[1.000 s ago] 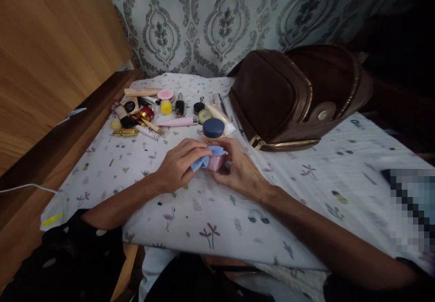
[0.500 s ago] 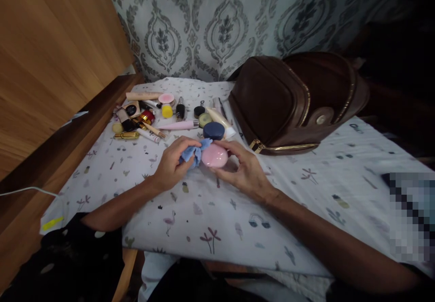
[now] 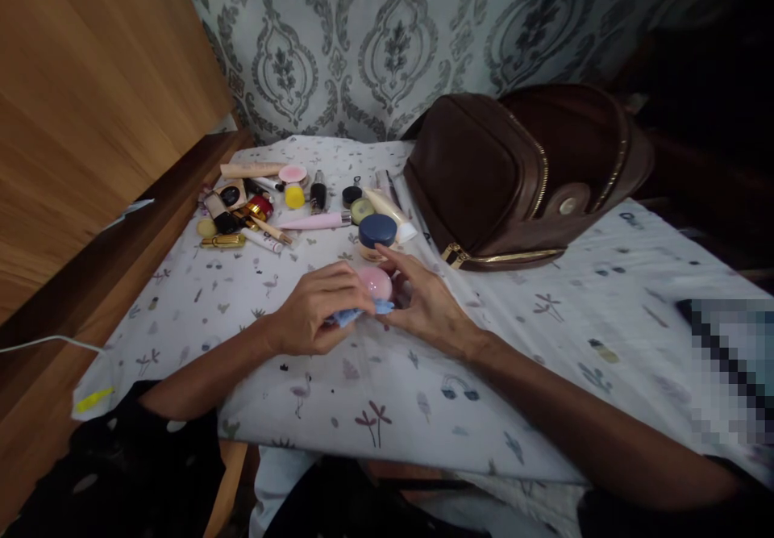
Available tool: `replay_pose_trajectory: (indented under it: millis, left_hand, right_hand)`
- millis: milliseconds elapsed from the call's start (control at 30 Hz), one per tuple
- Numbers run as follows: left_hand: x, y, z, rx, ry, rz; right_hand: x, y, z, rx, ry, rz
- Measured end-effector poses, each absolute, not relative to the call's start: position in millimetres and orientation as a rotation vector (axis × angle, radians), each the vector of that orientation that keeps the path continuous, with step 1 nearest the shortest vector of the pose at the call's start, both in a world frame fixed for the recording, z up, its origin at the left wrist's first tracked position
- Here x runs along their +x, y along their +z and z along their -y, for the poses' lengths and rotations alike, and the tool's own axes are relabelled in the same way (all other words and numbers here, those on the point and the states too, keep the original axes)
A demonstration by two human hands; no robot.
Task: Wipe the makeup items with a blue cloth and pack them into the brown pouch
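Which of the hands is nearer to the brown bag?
Right. The right hand is just in front of the brown bag, by its near left corner; the left hand is farther off to the left.

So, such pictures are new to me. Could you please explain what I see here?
No machine is here: a person works bare-handed, seen by a camera worn on that person's head, looking forward and down. The left hand holds a blue cloth; the right hand holds a shiny pink object close to it. Farther back, on the patterned tablecloth, are a jar with a dark blue lid, a long pink tube, a yellow pot and a large brown bag.
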State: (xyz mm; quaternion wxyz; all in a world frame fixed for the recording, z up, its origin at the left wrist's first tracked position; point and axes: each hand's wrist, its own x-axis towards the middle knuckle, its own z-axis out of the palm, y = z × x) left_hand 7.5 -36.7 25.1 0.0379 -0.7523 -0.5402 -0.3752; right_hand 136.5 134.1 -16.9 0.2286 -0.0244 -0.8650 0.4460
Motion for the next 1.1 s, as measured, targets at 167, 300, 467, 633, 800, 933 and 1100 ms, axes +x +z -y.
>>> replay_pose_trajectory:
  millis: [167,300,467,633,800,933,1100]
  left_hand:
    - [4,20,38,-2.000,-1.182,1.889]
    - [1,15,38,-2.007,-1.198,2.010]
    - [-1,15,35,-1.826,-1.464,2.232]
    - [1,14,30,-1.471,-1.989,2.582]
    - [10,24,16,-0.705,-2.587,2.665]
    - [15,51,-3,-0.740,-2.658,2.642]
    - [28,93,-47,-1.602,-1.835,2.458]
  right_hand:
    - [134,-12,-135,0.030,1.186,2.375]
    - [135,-13,-133,-0.005,1.243,2.322]
    - [137,-6,-132,-0.063,1.518,2.185]
    - [140,4,-133,-0.040,1.785,2.004]
    - [141,9,-137,0.007,1.650,1.952]
    - [157,29,-151,0.098,1.292,1.973]
    - [188,73,-192,-0.054,1.217,1.817]
